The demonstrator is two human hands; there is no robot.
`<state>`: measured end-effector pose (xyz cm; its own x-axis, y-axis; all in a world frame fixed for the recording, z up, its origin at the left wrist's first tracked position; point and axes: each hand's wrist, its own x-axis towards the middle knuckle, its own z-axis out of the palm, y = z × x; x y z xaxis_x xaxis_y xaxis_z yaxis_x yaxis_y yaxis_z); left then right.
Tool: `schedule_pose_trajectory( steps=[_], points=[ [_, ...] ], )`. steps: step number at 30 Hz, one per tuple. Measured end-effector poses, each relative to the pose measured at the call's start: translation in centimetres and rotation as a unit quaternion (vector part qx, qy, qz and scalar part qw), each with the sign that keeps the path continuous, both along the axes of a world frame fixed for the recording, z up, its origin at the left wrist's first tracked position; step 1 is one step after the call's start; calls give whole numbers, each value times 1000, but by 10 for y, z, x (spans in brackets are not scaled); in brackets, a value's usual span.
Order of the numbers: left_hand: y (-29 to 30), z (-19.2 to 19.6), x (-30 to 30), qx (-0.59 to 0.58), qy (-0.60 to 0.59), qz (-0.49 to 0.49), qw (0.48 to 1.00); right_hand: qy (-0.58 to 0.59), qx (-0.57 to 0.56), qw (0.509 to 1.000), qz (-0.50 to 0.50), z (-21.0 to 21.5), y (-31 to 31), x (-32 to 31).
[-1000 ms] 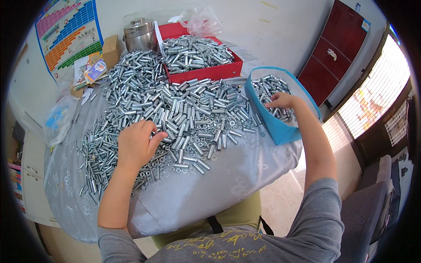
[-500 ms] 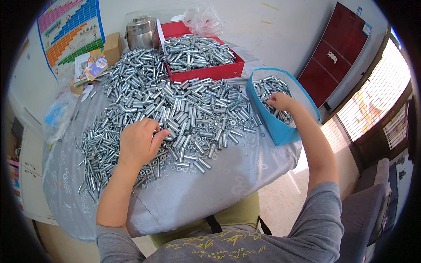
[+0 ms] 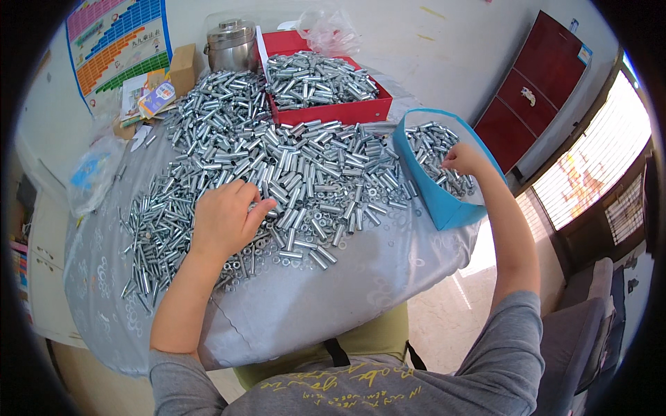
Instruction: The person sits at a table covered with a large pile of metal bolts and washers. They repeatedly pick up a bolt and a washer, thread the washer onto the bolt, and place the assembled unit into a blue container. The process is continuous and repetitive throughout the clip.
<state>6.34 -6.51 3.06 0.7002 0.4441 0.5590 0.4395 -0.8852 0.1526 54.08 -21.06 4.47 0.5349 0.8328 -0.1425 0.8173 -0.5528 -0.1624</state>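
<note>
Hands (image 3: 225, 218) (image 3: 467, 160) over shiny silvery metal tubes (image 3: 290, 161)

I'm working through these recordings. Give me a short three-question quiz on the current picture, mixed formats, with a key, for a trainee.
1. Which hand is at the blue bin?
A) left
B) right
C) both
D) neither

2. Fill in the blank: in the picture, the steel pot stands to the ____ of the red box.

3. True or false: the left hand is inside the red box.

Key:
1. B. The right hand is at the blue bin.
2. Left.
3. False. The left hand is at the loose metal pieces spread in front of the red box.
</note>
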Motion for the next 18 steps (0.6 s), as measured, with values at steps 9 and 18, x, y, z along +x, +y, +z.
schedule_pose_trajectory(
  steps=[9, 18],
  points=[
    [-1, -2, 0, -31, -8, 9, 999, 208, 300, 930, 29, 70, 24, -97],
    [-12, 6, -3, -190, -174, -33, 966, 526, 311, 741, 278, 30, 86, -283]
  ],
)
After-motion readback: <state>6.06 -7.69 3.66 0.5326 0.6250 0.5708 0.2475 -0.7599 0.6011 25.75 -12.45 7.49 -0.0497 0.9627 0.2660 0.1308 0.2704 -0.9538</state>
